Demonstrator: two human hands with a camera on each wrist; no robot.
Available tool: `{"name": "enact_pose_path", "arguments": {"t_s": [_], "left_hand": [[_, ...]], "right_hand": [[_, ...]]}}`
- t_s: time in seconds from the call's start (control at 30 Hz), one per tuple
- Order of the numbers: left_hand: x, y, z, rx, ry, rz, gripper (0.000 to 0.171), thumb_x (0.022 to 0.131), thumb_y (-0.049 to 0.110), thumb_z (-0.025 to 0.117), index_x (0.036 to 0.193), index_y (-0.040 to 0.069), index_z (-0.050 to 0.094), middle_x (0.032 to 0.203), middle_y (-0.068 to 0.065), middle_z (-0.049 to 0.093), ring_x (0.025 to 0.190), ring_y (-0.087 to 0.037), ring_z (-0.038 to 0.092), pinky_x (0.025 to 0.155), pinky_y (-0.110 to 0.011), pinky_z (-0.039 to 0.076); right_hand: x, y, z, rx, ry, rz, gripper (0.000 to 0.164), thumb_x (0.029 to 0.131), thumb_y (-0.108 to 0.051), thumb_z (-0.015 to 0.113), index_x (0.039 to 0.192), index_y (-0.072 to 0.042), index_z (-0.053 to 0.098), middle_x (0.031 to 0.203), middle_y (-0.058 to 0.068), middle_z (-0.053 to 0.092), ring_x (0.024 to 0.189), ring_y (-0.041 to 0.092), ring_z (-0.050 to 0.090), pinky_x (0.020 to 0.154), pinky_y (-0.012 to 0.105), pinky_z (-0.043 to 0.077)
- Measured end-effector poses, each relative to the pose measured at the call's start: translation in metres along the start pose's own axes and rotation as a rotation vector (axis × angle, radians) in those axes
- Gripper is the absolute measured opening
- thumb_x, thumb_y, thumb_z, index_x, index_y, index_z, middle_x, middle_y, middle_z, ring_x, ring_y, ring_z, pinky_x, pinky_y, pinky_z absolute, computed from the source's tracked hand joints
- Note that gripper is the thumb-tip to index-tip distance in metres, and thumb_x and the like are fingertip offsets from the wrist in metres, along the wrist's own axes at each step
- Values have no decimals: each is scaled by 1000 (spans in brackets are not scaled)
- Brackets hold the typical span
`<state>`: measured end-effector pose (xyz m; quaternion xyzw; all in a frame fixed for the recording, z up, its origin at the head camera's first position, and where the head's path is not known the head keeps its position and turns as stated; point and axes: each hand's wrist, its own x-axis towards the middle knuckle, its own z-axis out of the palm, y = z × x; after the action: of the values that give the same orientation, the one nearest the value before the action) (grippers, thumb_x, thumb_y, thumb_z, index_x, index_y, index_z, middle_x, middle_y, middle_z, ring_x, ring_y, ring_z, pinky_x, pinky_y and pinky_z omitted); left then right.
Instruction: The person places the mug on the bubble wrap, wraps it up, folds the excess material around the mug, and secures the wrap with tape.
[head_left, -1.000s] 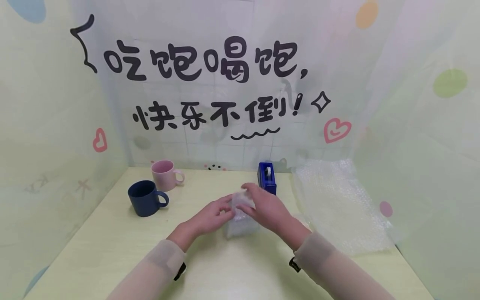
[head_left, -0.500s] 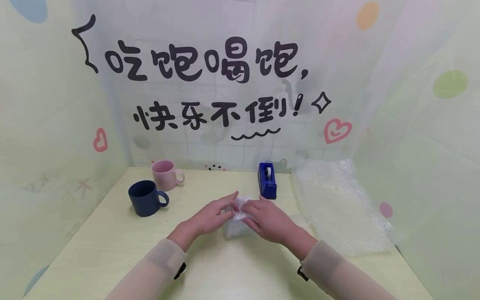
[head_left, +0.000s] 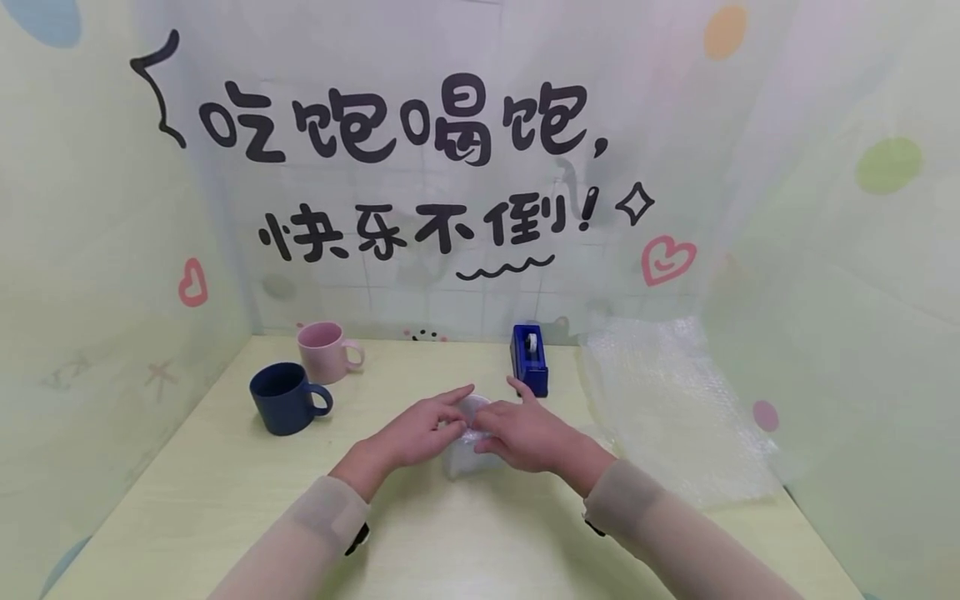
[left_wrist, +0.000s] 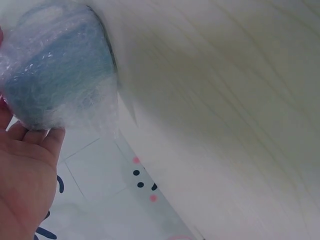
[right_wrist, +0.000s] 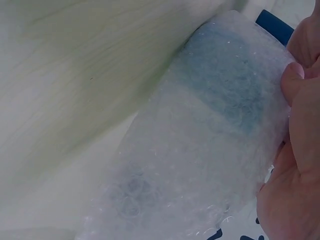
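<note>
The left hand [head_left: 420, 429] is gripping the left side of the wrapped bundle [left_wrist: 65, 75], the right hand [head_left: 528, 432] is pinching its right, and it is sitting mid-table [head_left: 450, 542] before the tape dispenser [head_left: 529, 371]

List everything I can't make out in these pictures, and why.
Outline of what the wrapped bundle holds: blurred by bubble wrap, both wrist views.
Part of the bundle: behind the left hand and right hand, head view.
Rest of the right hand: cut off by the right edge, right wrist view.
Navy mug's inside bottom: hidden by its near wall, head view.
</note>
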<state>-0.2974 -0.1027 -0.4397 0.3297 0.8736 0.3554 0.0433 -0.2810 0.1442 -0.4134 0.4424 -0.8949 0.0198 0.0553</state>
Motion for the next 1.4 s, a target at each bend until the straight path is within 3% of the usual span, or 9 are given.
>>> {"name": "enact_pose_path", "arguments": {"t_s": [0.13,0.27,0.4,0.6,0.77,0.9,1.1,1.27,1.4], "left_hand": [[-2,0,0,16,-18,-8,31,110,22,55,109,9,83,179,-14,36,159,-44,45,124,-61,45],[-4,0,-1,12,-54,-30,33,101,32,69,120,7,82,182,-11,31,163,-45,38,128,-65,38],[-4,1,-4,10,-92,-47,43,96,38,77,127,7,80,183,-8,26,165,-46,33,130,-69,34],[-3,2,-5,11,-113,-54,40,99,37,77,127,10,81,184,-7,25,166,-46,31,130,-70,33],[-8,0,-4,14,-70,-34,38,102,38,74,126,10,81,182,-9,30,165,-47,31,130,-72,31],[-14,-2,-4,79,23,-3,32,99,38,79,126,20,80,174,-11,42,159,-44,42,125,-69,41],[-16,-1,-5,268,170,137,27,91,35,91,114,24,82,132,-1,67,127,-24,59,107,-48,58],[-18,2,-4,328,174,196,28,94,31,89,118,16,84,118,1,66,110,-18,56,92,-35,56],[-19,4,-3,305,148,179,25,98,27,85,120,15,85,119,-1,64,110,-17,52,90,-33,56]], "right_hand": [[4,-1,2,-26,-16,44,33,110,-43,64,132,-20,72,138,-6,77,152,19,57,133,75,16],[8,-3,2,-30,-25,76,32,109,-42,66,132,-22,74,138,-10,78,165,21,38,133,77,9],[9,-4,1,-18,-21,85,30,107,-39,69,131,-22,76,136,-10,78,163,20,42,133,78,9],[10,-3,1,20,-45,101,32,109,-39,67,134,-21,76,140,-8,77,160,21,48,133,77,9],[10,-3,2,62,-47,98,34,110,-40,65,136,-21,74,143,-6,76,161,21,46,133,76,12],[9,-4,1,78,-38,94,35,109,-42,65,134,-20,75,142,-4,76,161,24,46,132,76,15],[9,-5,-2,81,-41,109,35,108,-45,64,127,-19,76,137,-4,78,161,25,46,132,76,16],[10,-5,0,79,-47,119,32,108,-44,64,126,-21,76,136,-5,78,162,24,45,132,76,15],[9,-5,1,125,-67,138,33,111,-45,62,130,-21,73,142,-4,75,164,26,41,133,75,15]]}}
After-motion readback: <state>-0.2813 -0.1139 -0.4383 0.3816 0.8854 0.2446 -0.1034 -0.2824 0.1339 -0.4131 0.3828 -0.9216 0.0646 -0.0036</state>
